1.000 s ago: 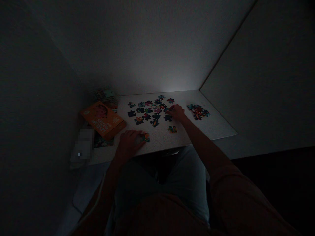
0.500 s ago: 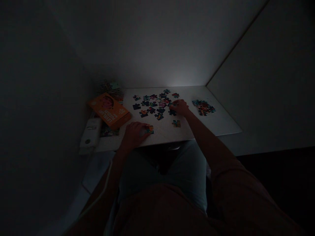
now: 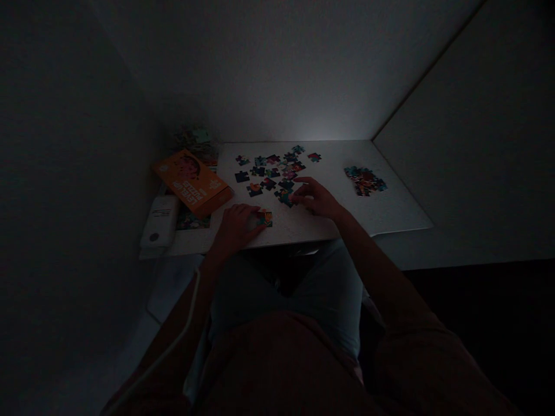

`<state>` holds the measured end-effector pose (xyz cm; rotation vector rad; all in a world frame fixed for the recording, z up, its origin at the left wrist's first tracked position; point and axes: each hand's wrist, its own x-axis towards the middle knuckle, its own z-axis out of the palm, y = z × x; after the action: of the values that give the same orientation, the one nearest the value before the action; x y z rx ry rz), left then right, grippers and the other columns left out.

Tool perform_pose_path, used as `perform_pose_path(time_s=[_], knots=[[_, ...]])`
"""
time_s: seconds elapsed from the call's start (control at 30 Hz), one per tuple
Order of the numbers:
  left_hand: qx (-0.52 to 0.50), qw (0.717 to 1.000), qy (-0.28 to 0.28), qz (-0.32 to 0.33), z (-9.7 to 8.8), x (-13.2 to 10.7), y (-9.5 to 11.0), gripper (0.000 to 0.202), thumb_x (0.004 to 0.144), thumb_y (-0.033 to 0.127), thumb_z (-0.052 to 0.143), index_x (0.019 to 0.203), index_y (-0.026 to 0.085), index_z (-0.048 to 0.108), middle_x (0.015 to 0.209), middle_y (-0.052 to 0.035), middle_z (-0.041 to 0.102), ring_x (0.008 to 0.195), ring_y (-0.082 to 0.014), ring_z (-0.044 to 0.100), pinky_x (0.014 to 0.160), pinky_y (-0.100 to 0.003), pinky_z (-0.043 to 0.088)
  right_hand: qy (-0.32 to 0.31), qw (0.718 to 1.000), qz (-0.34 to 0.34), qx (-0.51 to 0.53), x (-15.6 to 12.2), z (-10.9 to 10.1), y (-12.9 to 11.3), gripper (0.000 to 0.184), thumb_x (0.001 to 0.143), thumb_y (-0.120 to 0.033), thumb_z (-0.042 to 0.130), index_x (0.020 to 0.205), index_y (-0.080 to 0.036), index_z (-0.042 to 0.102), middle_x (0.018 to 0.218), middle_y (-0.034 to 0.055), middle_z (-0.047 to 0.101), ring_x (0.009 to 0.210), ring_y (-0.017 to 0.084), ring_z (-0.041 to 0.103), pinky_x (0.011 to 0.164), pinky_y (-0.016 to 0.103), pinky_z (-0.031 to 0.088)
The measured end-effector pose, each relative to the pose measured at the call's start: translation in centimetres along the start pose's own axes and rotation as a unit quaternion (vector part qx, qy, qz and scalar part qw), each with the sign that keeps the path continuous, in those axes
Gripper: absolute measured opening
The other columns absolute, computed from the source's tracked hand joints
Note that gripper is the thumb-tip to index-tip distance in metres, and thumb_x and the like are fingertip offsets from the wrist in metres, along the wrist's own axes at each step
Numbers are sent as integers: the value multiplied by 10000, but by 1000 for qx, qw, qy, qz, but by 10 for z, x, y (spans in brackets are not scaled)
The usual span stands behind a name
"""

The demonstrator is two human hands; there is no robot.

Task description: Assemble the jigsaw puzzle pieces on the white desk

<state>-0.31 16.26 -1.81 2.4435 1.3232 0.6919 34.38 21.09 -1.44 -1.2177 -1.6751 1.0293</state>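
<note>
The scene is very dim. My left hand (image 3: 239,224) rests near the front edge of the white table (image 3: 390,211), its fingers curled over a small joined bit of puzzle (image 3: 265,218). My right hand (image 3: 315,198) reaches across the middle of the table and pinches a dark puzzle piece (image 3: 287,198) between fingers and thumb. Several loose puzzle pieces (image 3: 273,169) lie scattered just beyond both hands.
An orange puzzle box (image 3: 192,182) lies at the left of the table, with a white device (image 3: 158,221) beside it. A small heap of pieces (image 3: 364,179) sits at the right. Walls close in behind and on both sides. My lap is below the table edge.
My right hand has drawn back from the scattered pieces toward me and to the left, carrying a piece. My left hand has stayed on its joined bit. The camera has tilted down.
</note>
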Motion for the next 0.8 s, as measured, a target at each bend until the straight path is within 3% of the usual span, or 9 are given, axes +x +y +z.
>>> perform_pose_path(time_s=[0.07, 0.17, 0.33, 0.47, 0.63, 0.8], knots=[[6, 1000, -2, 0, 1, 1, 0, 457, 1070, 464, 803, 1473, 256, 745, 1453, -140, 814, 1393, -386, 711, 1204, -576, 532, -49, 999, 10, 9, -20, 16, -9, 666, 903, -617, 918, 1472, -344, 706, 1055, 34, 866, 1047, 309, 850, 1061, 551, 684], [18, 1000, 1, 1, 1, 1, 0, 460, 1078, 475, 785, 1478, 253, 749, 1426, -151, 814, 1373, -389, 713, 1189, -572, 533, -68, 998, 11, -3, -35, 30, -16, 529, 956, -552, 873, 1426, -343, 747, 1088, 38, 872, 1084, 310, 852, 1107, 557, 665], [17, 1000, -9, 8, -2, 1, 3, 434, 1066, 453, 795, 1461, 276, 759, 1423, -141, 809, 1373, -388, 698, 1176, -565, 527, -68, 992, -13, -103, -30, 37, -16, 332, 1027, -511, 804, 1295, -319, 839, 1145, 63, 887, 1060, 316, 828, 1028, 527, 661], [15, 1000, -7, 15, -4, 1, 5, 381, 1075, 439, 789, 1423, 283, 788, 1398, -132, 808, 1352, -371, 702, 1168, -559, 522, -66, 979, -54, -186, -26, 44, -15, 288, 1052, -458, 782, 1271, -288, 859, 1202, 91, 865, 1000, 298, 808, 1013, 511, 620], [25, 998, -17, 56, -6, -1, 8, 381, 1120, 430, 738, 1477, 310, 799, 1463, -130, 799, 1389, -367, 697, 1163, -566, 513, 11, 954, -94, -284, -40, 46, -19, 273, 1125, -386, 671, 1335, -304, 825, 1333, 113, 833, 1204, 345, 772, 1177, 593, 485], [34, 992, -41, 111, -7, -5, 13, 393, 1183, 389, 617, 1541, 374, 779, 1542, -88, 802, 1446, -353, 668, 1201, -588, 488, 88, 937, -84, -327, -65, 24, -16, 293, 1138, -428, 629, 1366, -320, 778, 1327, 111, 831, 1257, 366, 750, 1189, 608, 457]])
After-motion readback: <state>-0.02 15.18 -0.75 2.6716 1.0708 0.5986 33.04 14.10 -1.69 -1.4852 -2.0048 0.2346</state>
